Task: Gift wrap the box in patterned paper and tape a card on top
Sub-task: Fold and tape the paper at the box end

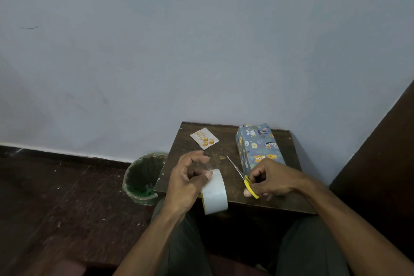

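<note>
Green-lined bin (142, 178) stands beside wooden table (226, 143).

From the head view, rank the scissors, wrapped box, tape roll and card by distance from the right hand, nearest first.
1. Scissors: gripped by the right hand.
2. Wrapped box: just behind the hand, on the table's right.
3. Tape roll: to its left, at the left hand.
4. Card: far left corner.

One wide-angle view from your head, looking forward and down; the small wooden table (224, 159) sits close below centre, your forearms reaching to it; wall fills everything above the table.
</note>
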